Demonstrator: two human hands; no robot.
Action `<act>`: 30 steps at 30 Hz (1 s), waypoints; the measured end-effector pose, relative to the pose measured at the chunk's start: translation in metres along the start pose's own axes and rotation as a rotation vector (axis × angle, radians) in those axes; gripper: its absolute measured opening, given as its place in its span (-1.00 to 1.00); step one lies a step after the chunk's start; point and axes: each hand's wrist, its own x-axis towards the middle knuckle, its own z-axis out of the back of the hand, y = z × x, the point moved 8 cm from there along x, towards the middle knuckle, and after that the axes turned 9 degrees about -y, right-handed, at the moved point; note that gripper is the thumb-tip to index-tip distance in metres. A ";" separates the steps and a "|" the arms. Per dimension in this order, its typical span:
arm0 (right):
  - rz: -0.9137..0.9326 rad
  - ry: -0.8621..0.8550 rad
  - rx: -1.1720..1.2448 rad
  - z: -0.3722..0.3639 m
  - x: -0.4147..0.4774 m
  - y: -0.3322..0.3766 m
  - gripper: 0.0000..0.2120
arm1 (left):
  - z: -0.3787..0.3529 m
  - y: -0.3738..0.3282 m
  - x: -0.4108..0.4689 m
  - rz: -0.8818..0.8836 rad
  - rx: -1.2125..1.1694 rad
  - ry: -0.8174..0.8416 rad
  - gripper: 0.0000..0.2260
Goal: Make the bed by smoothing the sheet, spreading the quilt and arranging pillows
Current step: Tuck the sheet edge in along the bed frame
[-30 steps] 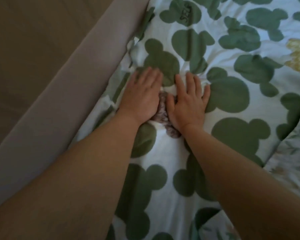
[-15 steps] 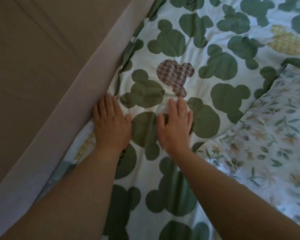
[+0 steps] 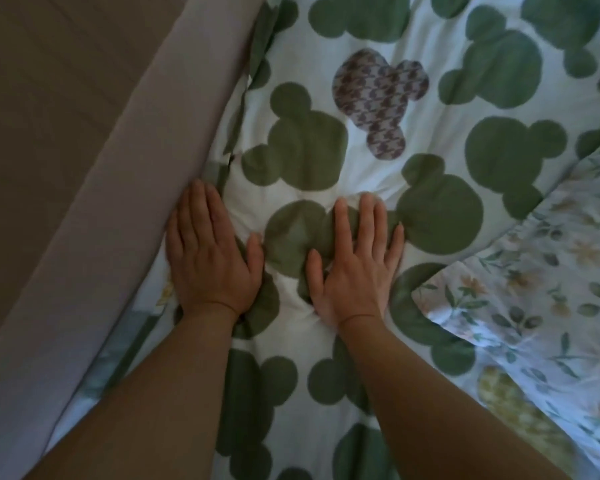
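Both forearms reach in from the bottom edge, and each ends in a flat palm. The left hand (image 3: 212, 251) lies with straight fingers on the border of the white padded quilt printed with dark green mouse-head shapes (image 3: 305, 150), its outer side touching the mauve-grey upholstered bed rail (image 3: 118, 209). The right hand (image 3: 355, 268) presses down just beside it, fingers straight and a little spread. Neither grips anything.

A second ago the two hands sat close together farther up, covering the brown houndstooth mouse-head patch (image 3: 378, 102). Now they have drawn back and apart, and that patch lies bare beyond the fingertips (a smoothing stroke, I judge, working the quilt toward the rail side). So the spreading step looks under way rather than finished.

The quilt covers the bed from the rail across most of the view. It is puffy, with soft creases radiating from around the right hand's fingertips and a bunched fold along the rail. At the right, a pale floral-print fabric (image 3: 534, 289) overlaps it; pillow or sheet, I cannot tell.
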 end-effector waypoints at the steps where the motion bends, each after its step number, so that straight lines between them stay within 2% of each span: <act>1: 0.004 -0.002 0.003 0.000 0.001 0.000 -0.29 | -0.001 0.000 0.000 0.004 0.003 -0.002 -0.30; 12: 0.036 -0.124 0.082 0.003 0.000 -0.001 -0.31 | 0.000 -0.002 0.004 0.001 0.016 -0.043 -0.30; 18: 0.057 -0.166 0.090 0.000 -0.002 0.000 -0.32 | 0.008 -0.002 -0.001 0.018 0.101 -0.083 -0.35; 20: 0.080 -0.164 0.105 -0.001 -0.003 0.002 -0.33 | 0.014 -0.018 -0.007 -0.098 0.086 -0.095 -0.46; 21: 0.089 -0.168 0.111 0.000 -0.003 0.001 -0.33 | 0.016 -0.035 -0.015 -0.234 0.040 -0.102 -0.51; 22: 0.100 -0.170 0.111 0.001 -0.001 0.000 -0.34 | 0.017 -0.048 -0.025 -0.355 0.004 -0.107 -0.53; 23: 0.118 -0.170 0.104 0.002 0.000 -0.001 -0.35 | 0.018 -0.050 -0.033 -0.390 -0.012 -0.092 -0.52; 24: 0.145 -0.175 0.102 0.003 -0.003 0.000 -0.35 | 0.020 -0.037 -0.043 -0.330 -0.012 -0.047 -0.49; 27: 0.223 -0.099 0.123 0.003 -0.006 -0.003 -0.39 | 0.023 0.047 -0.065 0.074 0.062 0.047 -0.35; 30: 0.204 0.086 0.142 0.002 -0.020 -0.017 -0.37 | 0.046 0.104 -0.103 0.116 0.120 0.082 -0.27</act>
